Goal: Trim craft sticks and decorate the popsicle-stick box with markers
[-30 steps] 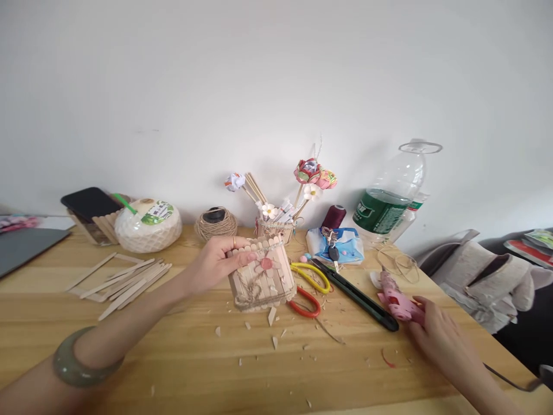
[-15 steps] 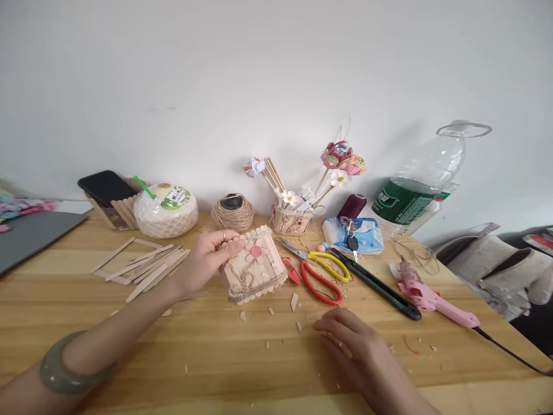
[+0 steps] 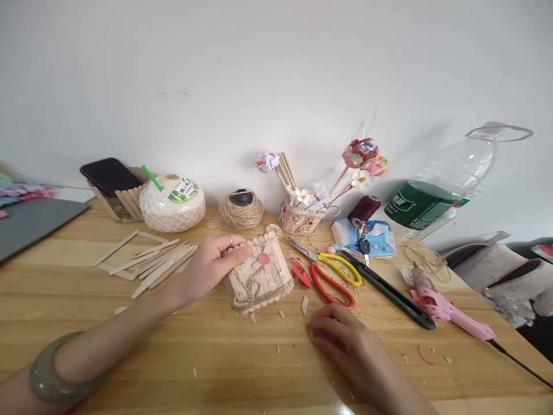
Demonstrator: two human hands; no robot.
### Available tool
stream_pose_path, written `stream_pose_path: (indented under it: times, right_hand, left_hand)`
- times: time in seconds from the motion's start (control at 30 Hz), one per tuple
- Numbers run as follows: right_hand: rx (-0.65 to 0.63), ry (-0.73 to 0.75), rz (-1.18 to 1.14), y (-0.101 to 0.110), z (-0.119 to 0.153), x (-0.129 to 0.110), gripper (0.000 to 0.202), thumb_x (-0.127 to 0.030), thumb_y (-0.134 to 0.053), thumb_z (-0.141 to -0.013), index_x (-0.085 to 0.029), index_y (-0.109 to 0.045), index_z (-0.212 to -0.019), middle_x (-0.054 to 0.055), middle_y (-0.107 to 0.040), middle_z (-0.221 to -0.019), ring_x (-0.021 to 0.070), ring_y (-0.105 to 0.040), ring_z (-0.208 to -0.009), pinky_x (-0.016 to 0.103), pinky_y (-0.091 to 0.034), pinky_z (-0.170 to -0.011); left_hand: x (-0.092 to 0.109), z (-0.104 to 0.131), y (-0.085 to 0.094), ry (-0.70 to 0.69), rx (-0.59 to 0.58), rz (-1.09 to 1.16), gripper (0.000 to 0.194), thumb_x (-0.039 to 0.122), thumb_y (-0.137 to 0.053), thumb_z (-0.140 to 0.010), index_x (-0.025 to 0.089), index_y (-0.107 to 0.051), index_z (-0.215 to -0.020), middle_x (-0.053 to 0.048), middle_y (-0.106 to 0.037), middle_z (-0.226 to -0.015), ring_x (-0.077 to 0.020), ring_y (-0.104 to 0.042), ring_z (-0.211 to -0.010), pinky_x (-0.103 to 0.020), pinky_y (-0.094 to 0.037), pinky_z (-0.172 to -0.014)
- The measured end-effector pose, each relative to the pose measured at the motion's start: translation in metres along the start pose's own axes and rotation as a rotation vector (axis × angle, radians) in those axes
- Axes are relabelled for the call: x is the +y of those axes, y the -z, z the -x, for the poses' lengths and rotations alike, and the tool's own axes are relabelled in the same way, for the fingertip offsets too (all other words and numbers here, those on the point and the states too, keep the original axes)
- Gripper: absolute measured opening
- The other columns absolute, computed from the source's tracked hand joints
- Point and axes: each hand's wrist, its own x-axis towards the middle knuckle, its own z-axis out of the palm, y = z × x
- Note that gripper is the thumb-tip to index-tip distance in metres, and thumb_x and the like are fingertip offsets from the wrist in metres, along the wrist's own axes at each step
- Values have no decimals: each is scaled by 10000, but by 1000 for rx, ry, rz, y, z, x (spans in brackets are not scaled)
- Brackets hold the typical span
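Observation:
My left hand [image 3: 218,262] grips the upper left edge of a small craft-stick box [image 3: 261,274], thumb on its front. The front carries a twine bow, a pale flower with a pink centre and twine along the lower edge; the box is tilted. Lower right, my right hand [image 3: 341,340] is low at the table, fingers curled together; whatever they hold, if anything, is hidden. Just beyond it lie scissors [image 3: 332,282] with one red and one yellow handle, and a wood scrap [image 3: 305,305]. A red piece [image 3: 301,273] lies between box and scissors.
Loose craft sticks [image 3: 159,265] lie left. Behind stand a phone [image 3: 111,174] in a stick holder, a wrapped coconut [image 3: 173,207], a twine ball [image 3: 242,210] and a flower-filled stick pot [image 3: 302,222]. Rightward are a dark cutter [image 3: 397,297], pink glue gun [image 3: 453,314] and large bottle [image 3: 425,202].
The view has shifted, so most things sit farther right. My right hand's fingers have curled in more closely near the table. My left hand keeps its hold on the craft-stick box.

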Motion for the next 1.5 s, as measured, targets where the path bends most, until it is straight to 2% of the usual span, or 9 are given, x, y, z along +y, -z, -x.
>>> stream_pose_path:
  times: [0.2,0.37,0.5,0.63,0.73,0.83,1.17,1.5]
  right_hand:
    - [24,-33,-29,0,0,0,131,-90,-505,-819,-191,-586,-798,36,-607,-875,166,-594,-810,292,-477,-735]
    - [52,-122,-68,-4,1,1,115,-100,-528,-771,-196,-582,-738,-2,-618,-722,144,-576,-651,248,-447,-599]
    - [110,-143,-235,6,-8,-9,103,-175,-557,-777,-190,-572,-676,-12,-610,-651,132,-555,-602,229,-438,-566]
    - [243,-69,-365,25,-24,-32,137,-294,-617,-774,-191,-586,-690,-11,-613,-645,129,-552,-588,221,-445,-544]
    - [308,15,-357,33,-35,-48,132,-284,-612,-792,-192,-610,-696,-9,-611,-619,128,-547,-567,223,-438,-529]
    - [333,89,-314,31,-44,-56,113,-251,-595,-812,-198,-637,-722,-1,-635,-639,135,-562,-581,234,-446,-546]
    - [386,244,-225,18,-54,-56,81,-146,-584,-823,-206,-637,-810,-11,-643,-697,120,-570,-610,212,-465,-568]
    - [414,257,-179,16,-58,-53,87,-151,-585,-827,-218,-640,-837,-1,-667,-758,130,-597,-663,229,-484,-606]
  left_hand:
    - [2,0,-2,4,-3,-17,328,429,-499,-801,139,-597,-683,33,-483,-602,-109,-411,-589,-222,-310,-543]
    - [1,0,-2,5,-7,-2,325,427,-505,-800,141,-583,-668,35,-468,-591,-109,-407,-582,-225,-308,-539]
    - [1,1,-4,-14,-16,23,314,414,-507,-805,140,-572,-665,25,-500,-620,-115,-429,-603,-227,-320,-552]
    - [2,1,-5,-25,-23,30,324,417,-504,-813,147,-550,-640,37,-454,-584,-108,-402,-577,-225,-302,-534]
    - [4,3,-6,-18,-6,31,332,424,-503,-814,151,-536,-629,45,-418,-567,-102,-371,-557,-225,-282,-517]
    - [6,4,-7,-7,9,35,324,422,-504,-812,150,-545,-640,44,-423,-568,-105,-374,-557,-226,-287,-514]
    - [5,2,-9,-4,16,54,319,410,-514,-814,149,-540,-633,52,-421,-563,-96,-367,-548,-216,-281,-502]
    - [4,2,-8,-21,17,34,333,406,-497,-827,157,-498,-605,57,-382,-550,-92,-350,-539,-217,-261,-494]
